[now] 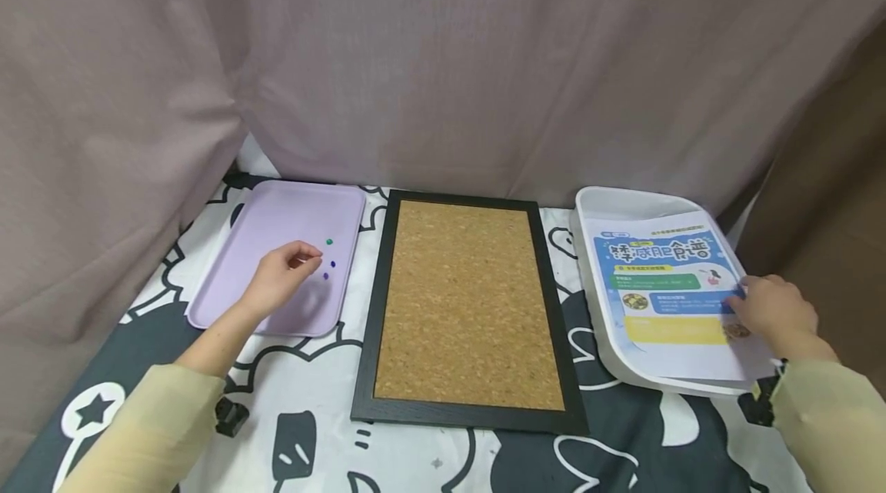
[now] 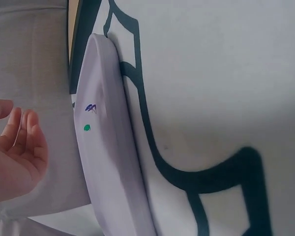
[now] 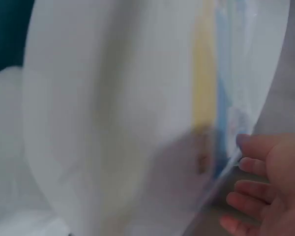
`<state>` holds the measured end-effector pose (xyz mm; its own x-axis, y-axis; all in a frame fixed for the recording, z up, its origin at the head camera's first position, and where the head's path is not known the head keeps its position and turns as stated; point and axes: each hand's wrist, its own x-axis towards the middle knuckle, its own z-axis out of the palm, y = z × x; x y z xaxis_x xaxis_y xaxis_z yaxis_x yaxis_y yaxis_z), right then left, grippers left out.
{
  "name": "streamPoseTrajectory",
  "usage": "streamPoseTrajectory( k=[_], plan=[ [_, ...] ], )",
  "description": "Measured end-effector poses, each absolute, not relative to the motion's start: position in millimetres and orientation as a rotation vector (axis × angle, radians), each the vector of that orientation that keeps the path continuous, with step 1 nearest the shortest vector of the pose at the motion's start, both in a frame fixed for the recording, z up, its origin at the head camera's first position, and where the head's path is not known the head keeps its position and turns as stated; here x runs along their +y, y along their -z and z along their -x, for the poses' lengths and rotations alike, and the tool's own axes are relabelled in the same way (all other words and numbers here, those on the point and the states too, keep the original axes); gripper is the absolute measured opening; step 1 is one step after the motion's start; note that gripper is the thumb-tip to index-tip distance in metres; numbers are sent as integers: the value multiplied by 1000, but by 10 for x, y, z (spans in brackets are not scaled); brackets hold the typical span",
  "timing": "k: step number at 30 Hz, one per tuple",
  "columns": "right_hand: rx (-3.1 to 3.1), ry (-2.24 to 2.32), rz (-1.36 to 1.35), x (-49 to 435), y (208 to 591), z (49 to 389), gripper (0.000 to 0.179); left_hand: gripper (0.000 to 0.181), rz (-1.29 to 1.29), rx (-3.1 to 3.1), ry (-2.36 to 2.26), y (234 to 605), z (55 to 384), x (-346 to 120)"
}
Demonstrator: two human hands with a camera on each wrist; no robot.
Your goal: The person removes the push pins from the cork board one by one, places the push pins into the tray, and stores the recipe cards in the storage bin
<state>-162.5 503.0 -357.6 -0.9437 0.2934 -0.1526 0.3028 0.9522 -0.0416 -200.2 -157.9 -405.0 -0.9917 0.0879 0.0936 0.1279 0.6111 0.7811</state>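
My left hand hovers over the lilac tray, its fingers loosely curved. A gap shows between thumb and fingertips in the left wrist view, with nothing visible in it. Close to the fingertips, a small green piece and two small blue pieces, which look like pushpins, lie on the tray. At the right, my right hand pinches the side edge of a printed sheet, thumb on its face and fingers beyond the edge. That sheet lies on white paper inside a white bin.
Between the tray and the bin lies a black-framed cork board. The patterned cloth covers the table. Grey-brown curtains hang behind and at the left, with a darker brown one at the right.
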Motion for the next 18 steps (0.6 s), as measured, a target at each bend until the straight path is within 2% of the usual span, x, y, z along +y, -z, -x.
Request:
streamPoseTrajectory(
  k=[5,9,18],
  plan=[
    [3039,243,-478,4728,3457,1729,68,24,289,-2768,1233,4033,2126,-1496],
    [3079,424,-439,4420,3328,1894,78,32,351,-2739,1136,3954,2290,-1346],
    [3258,700,-122,3597,3088,2110,74,59,463,-2662,990,3532,2516,-870]
  ],
)
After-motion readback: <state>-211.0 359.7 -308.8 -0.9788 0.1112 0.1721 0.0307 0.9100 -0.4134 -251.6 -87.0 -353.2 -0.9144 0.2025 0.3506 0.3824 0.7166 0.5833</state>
